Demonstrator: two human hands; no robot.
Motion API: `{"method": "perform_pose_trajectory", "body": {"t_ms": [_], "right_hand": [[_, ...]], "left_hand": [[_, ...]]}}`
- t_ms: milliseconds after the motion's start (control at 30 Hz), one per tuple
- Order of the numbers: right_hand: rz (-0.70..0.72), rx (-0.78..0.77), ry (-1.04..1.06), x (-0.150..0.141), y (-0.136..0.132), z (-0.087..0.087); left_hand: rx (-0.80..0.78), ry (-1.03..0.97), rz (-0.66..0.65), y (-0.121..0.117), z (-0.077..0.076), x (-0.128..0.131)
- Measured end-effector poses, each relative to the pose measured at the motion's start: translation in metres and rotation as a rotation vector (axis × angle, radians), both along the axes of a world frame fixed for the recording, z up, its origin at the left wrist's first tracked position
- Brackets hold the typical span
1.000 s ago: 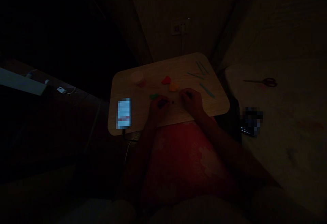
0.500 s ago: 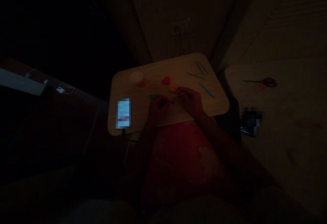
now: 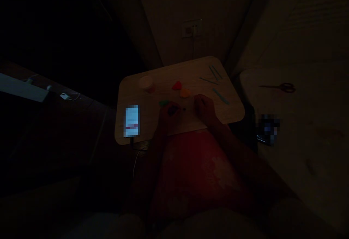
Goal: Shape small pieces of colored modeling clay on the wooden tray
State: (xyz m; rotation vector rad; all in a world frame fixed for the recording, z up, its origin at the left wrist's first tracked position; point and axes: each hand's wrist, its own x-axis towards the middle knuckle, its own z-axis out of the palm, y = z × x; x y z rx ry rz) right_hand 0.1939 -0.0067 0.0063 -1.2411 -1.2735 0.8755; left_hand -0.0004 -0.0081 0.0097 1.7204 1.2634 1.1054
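Note:
The scene is very dark. On a small wooden table (image 3: 152, 130), my left hand (image 3: 169, 114) is curled around a small dark lump that I cannot name. My right hand (image 3: 205, 109) rests on the table beside it, fingers curled; whether it holds anything is hidden. Just beyond the hands lie an orange lump (image 3: 185, 93), a red lump (image 3: 177, 85) and a green lump (image 3: 164, 102). A tiny dark bit (image 3: 184, 109) sits between the hands.
A lit phone (image 3: 132, 120) lies on the table's left side, a pale round tub (image 3: 147, 82) behind it. Several thin teal tools (image 3: 215, 75) lie at the table's far right. Scissors (image 3: 283, 87) and a dark object (image 3: 268, 128) rest on the bed to the right.
My right hand reached forward to the orange lump half a second ago and has drawn back toward me. The left hand has stayed put.

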Motion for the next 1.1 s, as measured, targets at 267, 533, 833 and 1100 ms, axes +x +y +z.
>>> {"method": "perform_pose_trajectory", "body": {"t_ms": [267, 533, 833, 1100], "right_hand": [[0.024, 0.026, 0.021, 0.0, 0.004, -0.006], [0.065, -0.008, 0.066, -0.001, 0.0, 0.0], [0.028, 0.023, 0.033, 0.0, 0.003, -0.007], [0.018, 0.019, -0.013, 0.0, -0.001, 0.004]], "left_hand": [[-0.001, 0.015, 0.001, -0.001, 0.004, 0.001], [0.006, 0.01, 0.0, 0.0, -0.002, -0.001], [0.017, 0.015, -0.01, 0.0, 0.0, 0.0], [0.012, 0.022, -0.006, 0.001, 0.001, 0.0]]}}
